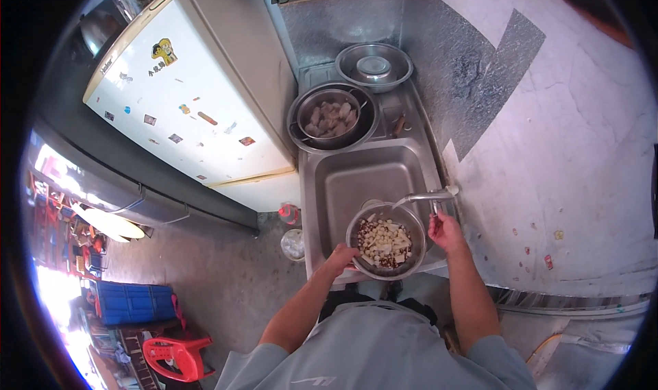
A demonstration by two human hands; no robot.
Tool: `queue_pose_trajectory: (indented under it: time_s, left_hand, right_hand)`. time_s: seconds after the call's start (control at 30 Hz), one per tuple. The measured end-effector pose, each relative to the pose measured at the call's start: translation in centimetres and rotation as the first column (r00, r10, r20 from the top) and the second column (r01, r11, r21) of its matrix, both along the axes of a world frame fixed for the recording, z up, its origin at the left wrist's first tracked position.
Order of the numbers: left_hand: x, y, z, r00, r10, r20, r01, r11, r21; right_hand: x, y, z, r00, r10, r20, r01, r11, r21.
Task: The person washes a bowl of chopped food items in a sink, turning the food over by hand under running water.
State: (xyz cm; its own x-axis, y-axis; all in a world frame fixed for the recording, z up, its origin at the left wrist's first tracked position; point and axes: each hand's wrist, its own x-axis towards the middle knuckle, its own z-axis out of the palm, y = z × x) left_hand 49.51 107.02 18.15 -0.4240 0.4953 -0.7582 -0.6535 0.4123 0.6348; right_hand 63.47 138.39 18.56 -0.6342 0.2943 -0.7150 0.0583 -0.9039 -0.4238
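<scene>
A round stainless steel bowl (pixel 420 259) is held at the near end of the sink basin (pixel 360 176). Pale round kernels or beans, pale chunks and small dark red beans (pixel 384 241) lie inside it. My left hand (pixel 340 260) grips the bowl's left rim, thumb on top. To the right, my right hand (pixel 446 231) has its fingers on the lever of the metal faucet (pixel 431 196). The spout points over the bowl's far rim, and a short stream of water appears at its tip.
Behind the basin, a pot of pale meat pieces (pixel 331 120) sits in a larger metal basin (pixel 294 142). Farther back is another metal basin (pixel 374 84) with an upturned bowl inside. A refrigerator (pixel 205 148) stands left; a red-capped bottle (pixel 289 214) and red plastic chair (pixel 185 359) are on the floor.
</scene>
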Motion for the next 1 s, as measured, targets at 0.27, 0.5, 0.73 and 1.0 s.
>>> queue_pose_trajectory:
  time_s: [0.27, 0.5, 0.73, 1.0]
  left_hand:
    - [0.0, 1.1, 0.1, 1.0, -0.011, -0.016, 0.012, 0.999, 0.048]
    - [-0.1, 1.9, 0.1, 1.0, -0.029, 0.003, 0.029, 1.0, -0.007]
    - [0.0, 1.6, -1.5, 0.998, 0.046, 0.031, -0.046, 0.999, -0.001]
    - [0.2, 1.7, -2.0, 0.989, 0.135, 0.054, -0.135, 0.991, -0.009]
  right_hand:
    - [-0.3, -0.2, 0.5, 0.997, 0.032, 0.069, -0.037, 0.997, 0.071]
    - [-0.5, -0.3, 0.4, 0.988, 0.085, 0.129, -0.105, 0.981, 0.163]
    - [-0.8, -0.5, 0.2, 0.987, 0.066, 0.15, -0.093, 0.978, 0.187]
    - [-1.0, -1.1, 0.8, 0.979, 0.06, 0.193, -0.105, 0.967, 0.232]
